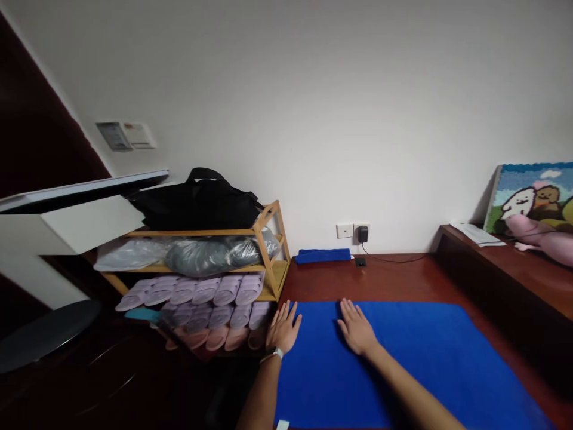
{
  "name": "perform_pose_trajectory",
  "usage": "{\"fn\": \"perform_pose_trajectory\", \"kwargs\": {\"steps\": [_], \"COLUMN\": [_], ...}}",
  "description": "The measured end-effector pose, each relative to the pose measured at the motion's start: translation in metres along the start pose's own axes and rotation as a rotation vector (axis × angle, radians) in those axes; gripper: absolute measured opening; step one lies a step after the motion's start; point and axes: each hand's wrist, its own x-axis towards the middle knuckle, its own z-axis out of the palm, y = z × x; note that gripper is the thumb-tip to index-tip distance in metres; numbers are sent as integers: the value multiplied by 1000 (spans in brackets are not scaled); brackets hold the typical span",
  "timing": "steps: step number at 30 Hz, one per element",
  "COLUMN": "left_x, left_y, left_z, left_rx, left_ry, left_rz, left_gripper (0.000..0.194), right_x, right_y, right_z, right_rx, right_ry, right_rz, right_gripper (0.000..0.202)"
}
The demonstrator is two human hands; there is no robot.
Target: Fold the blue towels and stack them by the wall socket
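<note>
So, a reddish-brown tabletop (pixel 385 280) fills most of the lower right of the frame, with a wooden rack (pixel 268 251) left of centre, and a big blue cloth (pixel 430 364) lies flat on the tabletop from bottom centre to lower right. Next down is a folded blue bundle (pixel 323 255) by the wall around mid-frame, then the left hand (pixel 283 329) over the cloth's top-left corner and the right hand (pixel 356 329) near its upper edge, palms down, each grip spread. Tiniest thing's a white tag (pixel 283 425) at bottom centre.
</note>
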Motion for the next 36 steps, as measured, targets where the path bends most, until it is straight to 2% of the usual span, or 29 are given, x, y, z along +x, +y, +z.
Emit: {"fn": "perform_pose_trajectory", "kwargs": {"steps": [2, 3, 5, 8, 13, 15, 18, 21, 26, 29, 30, 32, 36], "left_x": [0, 0, 1, 3, 5, 5, 5, 5, 3, 1, 1, 0, -1], "left_y": [0, -1, -2, -4, -6, -7, -7, -6, -3, -1, 0, 1, 2], "left_z": [0, 0, 1, 4, 6, 5, 3, 2, -1, -3, -4, -4, -3], "left_rx": [1, 2, 1, -7, -2, 5, 14, 18, 21, 15, 12, 8, -1], "left_ry": [-5, -6, -4, 7, 13, 3, -7, 2, -7, -11, -12, -10, -3], "left_rz": [4, 6, 8, 9, 5, 4, 3, 4, 6, 9, 7, -2, -10], "left_gripper": [61, 61, 62, 61, 61, 61, 61, 60, 59, 60, 61, 61, 61], "right_x": [3, 2, -5, -28, -87, -108, -129, -134, -130, -116, -108, -85, -31], "right_y": [-21, -21, 0, 70, 235, 291, 344, 360, 356, 326, 306, 249, 96], "right_z": [8, 9, 7, -7, -42, -52, -56, -52, -52, -56, -57, -53, -30], "right_rx": [28, 30, 23, -19, -141, -179, -205, -213, -234, -239, -239, -228, -119], "right_ry": [-58, -74, -71, -39, -23, -27, 24, 63, 14, 33, 53, 92, 73], "right_rz": [-4, 2, 22, 118, 381, 474, 524, 493, 531, 572, 557, 486, 237], "right_gripper": [74, 74, 72, 71, 73, 76, 77, 78, 77, 76, 76, 75, 73]}}
